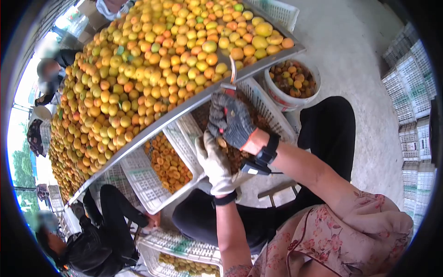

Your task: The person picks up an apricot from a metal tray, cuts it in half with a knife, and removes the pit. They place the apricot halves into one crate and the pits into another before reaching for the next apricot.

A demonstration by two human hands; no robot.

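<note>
My right hand (231, 121), in a dark grey knit glove, is closed around a small knife with a reddish handle. The curved blade (233, 69) points up toward the edge of the fruit table. Just below it, my left hand (213, 161) wears a white glove, its fingers curled up against the right hand. A small brownish piece (222, 142) shows beside those fingers; what the left hand grips is mostly hidden. Under both hands stands a plastic crate (263, 104) with dark brown bits that look like pits. To its left, another white crate (138, 184) holds orange apricot halves.
A long metal-edged table (161, 121) is heaped with apricots (138, 78). A white bucket (288, 104) of darker fruit stands right of the crate. Another fruit crate (184, 247) is below. A co-worker (99, 235) sits at lower left. Stacked crates (408, 87) line the right.
</note>
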